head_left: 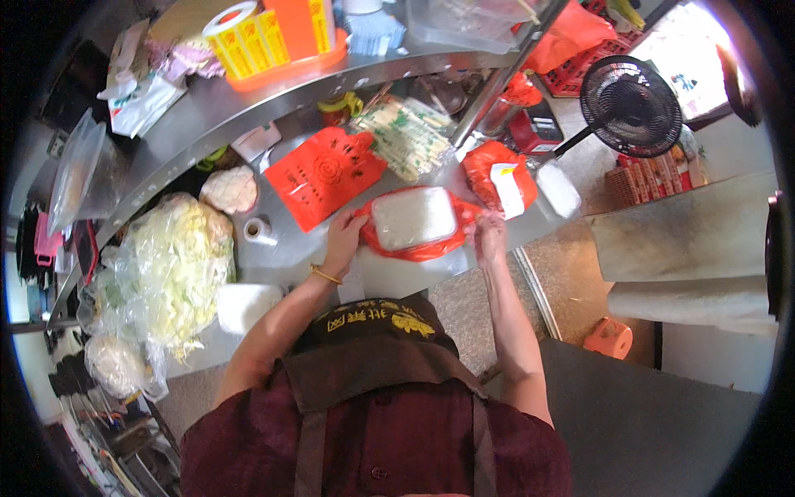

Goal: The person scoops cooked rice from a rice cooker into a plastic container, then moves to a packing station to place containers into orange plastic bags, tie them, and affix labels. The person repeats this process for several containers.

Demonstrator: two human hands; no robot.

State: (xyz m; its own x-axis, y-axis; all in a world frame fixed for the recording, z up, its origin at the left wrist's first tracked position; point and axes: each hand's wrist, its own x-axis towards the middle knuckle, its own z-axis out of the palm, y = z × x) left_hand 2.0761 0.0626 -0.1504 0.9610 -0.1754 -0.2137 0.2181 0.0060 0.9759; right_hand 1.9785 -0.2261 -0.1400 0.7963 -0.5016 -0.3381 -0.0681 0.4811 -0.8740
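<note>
A white takeaway container (415,218) with a translucent lid lies flat on a red plastic bag (413,253), which shows around its sides. My left hand (346,235) pinches the bag's left end between thumb and fingers. At the opposite end, my right hand (490,233) grips the gathered red plastic. Just beyond it sits a tied red bag (494,168) with a white printed slip on top. Up and left of the container, a flat red bag (323,171) with dark print touches a clear pack of paper-wrapped chopsticks (407,133).
Shredded cabbage (180,267) in clear plastic fills the counter's left side, near a small roll (256,231) and a white container (247,305). Another white container (558,188) sits at the right end by a black fan (632,105). Above runs a metal shelf (211,121) with yellow label rolls (248,43).
</note>
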